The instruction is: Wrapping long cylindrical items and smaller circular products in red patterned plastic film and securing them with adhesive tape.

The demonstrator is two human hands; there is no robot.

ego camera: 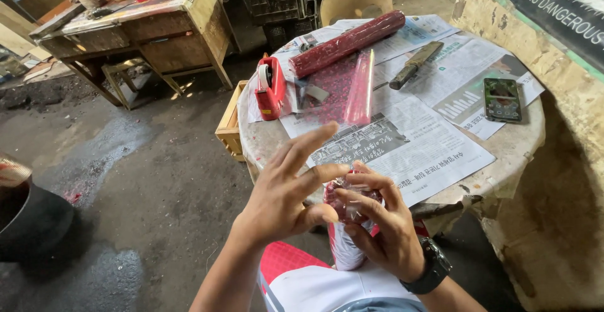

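A small object wrapped in red patterned film (pixel 350 206) is held upright over the lap, just in front of the round table (pixel 522 142). The right hand (pixel 387 224) is closed around its top, fingers (pixel 368 183) curled over the wrap. The left hand (pixel 286 195) is largely spread, fingers (pixel 308 145) extended, only the thumb being pressed against the wrapped object. On the table, a roll of red film (pixel 346 43), a red tape dispenser (pixel 270 89), a knife (pixel 415 65) and a phone (pixel 502 99) are seen lying on newspaper (pixel 415 142).
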